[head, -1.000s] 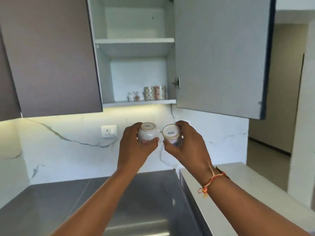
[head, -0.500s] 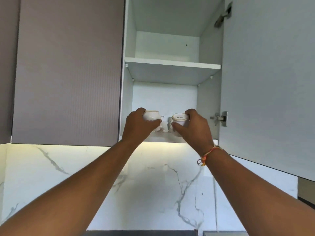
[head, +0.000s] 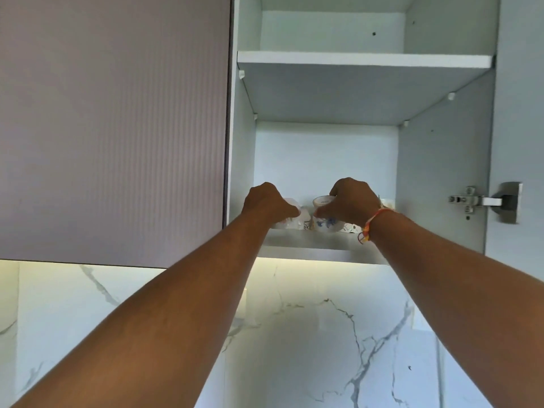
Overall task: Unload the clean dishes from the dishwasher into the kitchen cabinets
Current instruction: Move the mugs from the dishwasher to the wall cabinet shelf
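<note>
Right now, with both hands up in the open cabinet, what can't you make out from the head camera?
- Left cup: mostly covered by the left hand; its pattern is unreadable.
- Right cup: the print on its base is blurred, and the right hand covers its side.
- Whether either cup rests on the lower shelf: the low viewing angle hides the shelf top.
- Items behind the cups: hidden by hands and cups.
- Dishwasher: out of frame.

I see the closed cabinet door at the upper left in grey-mauve with fine vertical ribs. The open cabinet is white inside, pale grey in shadow. The cup at centre is white with a blue flower print. On the right wrist, the thread bracelet is orange and yellow. The wall below is white marble with grey veins.
</note>
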Demonstrator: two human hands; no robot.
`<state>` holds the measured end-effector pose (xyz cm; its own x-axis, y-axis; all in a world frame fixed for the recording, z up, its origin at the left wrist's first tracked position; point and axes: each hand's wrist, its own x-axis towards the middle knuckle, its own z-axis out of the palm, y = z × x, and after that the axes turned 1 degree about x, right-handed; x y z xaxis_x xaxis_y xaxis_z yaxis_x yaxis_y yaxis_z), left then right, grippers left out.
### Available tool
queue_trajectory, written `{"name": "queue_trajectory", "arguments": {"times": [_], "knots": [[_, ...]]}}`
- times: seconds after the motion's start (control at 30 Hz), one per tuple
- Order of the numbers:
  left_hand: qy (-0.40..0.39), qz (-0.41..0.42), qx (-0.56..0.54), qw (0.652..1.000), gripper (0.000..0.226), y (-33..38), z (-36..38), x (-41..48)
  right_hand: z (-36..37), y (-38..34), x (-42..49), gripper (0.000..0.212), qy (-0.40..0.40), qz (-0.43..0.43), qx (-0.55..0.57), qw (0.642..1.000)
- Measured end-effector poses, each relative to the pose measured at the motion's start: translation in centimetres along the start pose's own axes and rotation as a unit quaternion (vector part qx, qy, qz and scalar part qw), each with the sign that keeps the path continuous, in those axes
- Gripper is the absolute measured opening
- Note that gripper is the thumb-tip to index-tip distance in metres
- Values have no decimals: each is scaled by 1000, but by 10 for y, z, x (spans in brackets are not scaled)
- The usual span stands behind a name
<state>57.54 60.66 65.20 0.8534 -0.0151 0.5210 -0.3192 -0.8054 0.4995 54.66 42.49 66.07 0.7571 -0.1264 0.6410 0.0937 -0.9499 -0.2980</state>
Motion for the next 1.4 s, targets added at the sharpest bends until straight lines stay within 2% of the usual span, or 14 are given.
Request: {"name": "queue_trajectory", "arguments": {"times": [0.2,0.4,0.6,0.67,0.87,1.17,1.3,1.4], "knots": [[-38,-2,76,996,53,-6,11,27,26,-10,43,49,-69,-53,-77,993],[-39,-4,121,992,50,-10,22,42,50,-11,66,52,-98,-74,-75,990],[-22,-4,163,986,51,-17,27,48,69,-3,79,56,-68,-77,-47,994],[-17,-5,179,984,61,-20,29,50,73,1,82,58,-56,-75,-31,995],[20,-2,167,986,59,-27,35,54,82,3,87,70,-42,-69,-21,996],[7,12,167,986,64,-26,32,42,75,4,75,80,-48,-74,-23,996],[27,33,121,992,63,-19,23,22,57,6,56,74,-34,-57,-40,997],[56,66,91,992,51,-12,22,3,43,4,35,67,-7,-54,-53,997]]}}
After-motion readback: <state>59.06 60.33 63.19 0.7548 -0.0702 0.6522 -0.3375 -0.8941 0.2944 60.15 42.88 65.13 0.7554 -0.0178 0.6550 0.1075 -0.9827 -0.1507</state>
